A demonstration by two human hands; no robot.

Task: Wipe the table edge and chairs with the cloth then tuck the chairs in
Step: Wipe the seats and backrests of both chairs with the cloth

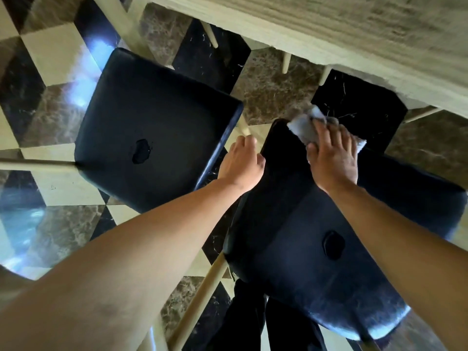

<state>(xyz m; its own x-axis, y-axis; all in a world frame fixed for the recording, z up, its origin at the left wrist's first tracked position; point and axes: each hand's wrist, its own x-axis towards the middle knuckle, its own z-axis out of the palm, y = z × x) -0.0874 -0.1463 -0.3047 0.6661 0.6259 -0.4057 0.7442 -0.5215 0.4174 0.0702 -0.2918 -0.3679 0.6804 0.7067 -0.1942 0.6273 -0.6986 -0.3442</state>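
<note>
The right hand presses a pale cloth flat under its spread fingers against the far edge of the nearer chair, the edge that faces the worktop; the cloth is pinned down by the palm and fingers rather than pinched, with a bunched corner sticking out toward the worktop and another flap showing past the little-finger side. The left hand curls over the left rim of the same seat, apparently steadying it — its fingertips fold out of sight over the edge, so how tightly it grips cannot be told. By my reading the task is somewhere in its middle: this chair is being wiped, and neither it nor the second chair to the left has been tucked in, since both dark seats stand clear of the worktop with patterned floor showing between. Whether the worktop edge or the second chair has had its wipe the picture cannot say. The cloth lies with its long axis running roughly along the seat's far edge, slanting from upper left to lower right in view — crosswise to the right forearm.
</note>
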